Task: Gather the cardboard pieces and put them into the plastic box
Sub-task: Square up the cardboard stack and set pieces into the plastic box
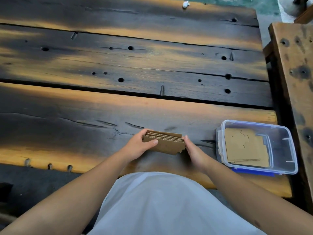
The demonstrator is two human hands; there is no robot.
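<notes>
Fingers of the left hand (138,145) and right hand (193,150) clamp the cardboard stack (166,143) at its ends. Square its edges, then lower it flat into the plastic box (286,150) at the table's (101,116) right edge.

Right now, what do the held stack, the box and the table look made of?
Stack: corrugated cardboard, matte brown; fluted edges show on top. Box: clear plastic, glossy, see-through walls, with blue trim at its base. Table: thick wooden planks, dark stained or charred, with grain, cracks and holes; the exact finish is unclear.
</notes>
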